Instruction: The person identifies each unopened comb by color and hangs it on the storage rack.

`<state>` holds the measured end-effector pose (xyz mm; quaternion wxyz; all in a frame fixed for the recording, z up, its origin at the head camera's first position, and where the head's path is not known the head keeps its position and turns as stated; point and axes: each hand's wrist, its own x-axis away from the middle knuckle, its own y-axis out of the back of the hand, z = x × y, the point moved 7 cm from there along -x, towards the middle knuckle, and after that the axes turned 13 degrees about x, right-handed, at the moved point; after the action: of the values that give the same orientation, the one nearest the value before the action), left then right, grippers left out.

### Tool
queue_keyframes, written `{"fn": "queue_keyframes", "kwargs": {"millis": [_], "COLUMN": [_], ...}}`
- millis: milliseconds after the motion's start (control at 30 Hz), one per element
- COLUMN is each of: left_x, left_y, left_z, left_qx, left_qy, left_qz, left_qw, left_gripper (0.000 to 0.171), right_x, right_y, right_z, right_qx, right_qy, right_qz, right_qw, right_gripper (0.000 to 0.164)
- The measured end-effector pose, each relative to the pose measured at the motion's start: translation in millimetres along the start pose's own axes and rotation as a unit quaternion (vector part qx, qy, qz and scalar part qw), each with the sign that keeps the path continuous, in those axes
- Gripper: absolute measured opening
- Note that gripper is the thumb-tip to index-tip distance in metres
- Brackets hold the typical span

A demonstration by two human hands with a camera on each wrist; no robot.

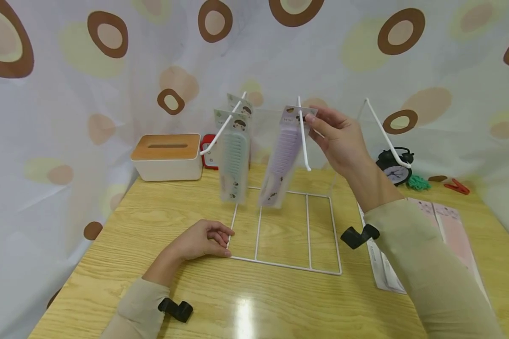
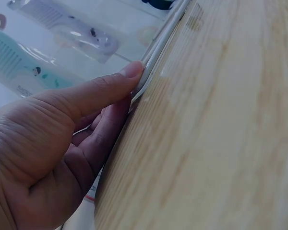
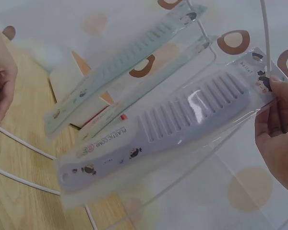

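Observation:
A packaged purple comb [image 1: 283, 150] hangs at the middle prong [image 1: 303, 136] of a white wire display rack [image 1: 308, 235]. The prong appears to pass through its header card. My right hand [image 1: 339, 141] pinches the edge of that card between thumb and fingers, also seen in the right wrist view. On the left prong hang two packaged green combs, the front comb [image 1: 234, 155] partly covering the rear package [image 1: 247, 106]. Down on the table, my left hand [image 1: 201, 240] grips the near left corner of the rack's base; in the left wrist view, the thumb [image 2: 110, 91] presses on the wire.
A third prong [image 1: 386, 132] rises at the right. Behind stand a wood-topped tissue box [image 1: 167, 160], a red clock [image 1: 209, 162] and a black alarm clock [image 1: 395, 172]. Green cord [image 1: 418, 183], a red clip [image 1: 457, 186] and pink packages [image 1: 455, 235] lie on the right.

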<state>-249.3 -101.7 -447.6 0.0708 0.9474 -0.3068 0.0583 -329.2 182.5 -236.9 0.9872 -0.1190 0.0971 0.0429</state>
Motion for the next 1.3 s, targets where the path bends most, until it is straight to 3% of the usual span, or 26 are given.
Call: {"fn": "queue_keyframes", "kwargs": {"millis": [333, 600, 733, 867, 1067, 1300], "left_x": [0.1, 0.0, 1.1, 1.6, 1.1, 1.1], "left_y": [-0.9, -2.0, -0.9, -0.5, -0.7, -2.7], "left_z": [-0.7, -1.5, -0.8, -0.2, -0.5, -2.2], "left_qx": [-0.007, -0.005, -0.005, -0.007, -0.012, -0.009], "left_qy": [0.004, 0.003, 0.004, 0.007, 0.002, -0.005], "left_qz": [-0.004, -0.001, -0.002, -0.003, -0.002, 0.002], "left_qw": [1.0, 1.0, 1.0, 0.9999, 0.9999, 0.9999], "left_gripper": [0.05, 0.05, 0.05, 0.051, 0.051, 0.052], "right_x": [-16, -9, -1, 9, 28, 49], "right_y": [6, 12, 19, 28, 48, 79], "right_z": [0, 4, 1, -8, -31, -60], "right_qx": [0.023, 0.043, 0.085, 0.163, 0.273, 0.333], "right_qy": [0.009, 0.034, 0.041, 0.032, -0.002, -0.038], "right_qz": [-0.03, -0.036, -0.04, -0.043, -0.013, -0.002], "right_qw": [0.999, 0.998, 0.995, 0.985, 0.962, 0.942], "right_gripper": [0.029, 0.035, 0.039, 0.046, 0.048, 0.049]}}
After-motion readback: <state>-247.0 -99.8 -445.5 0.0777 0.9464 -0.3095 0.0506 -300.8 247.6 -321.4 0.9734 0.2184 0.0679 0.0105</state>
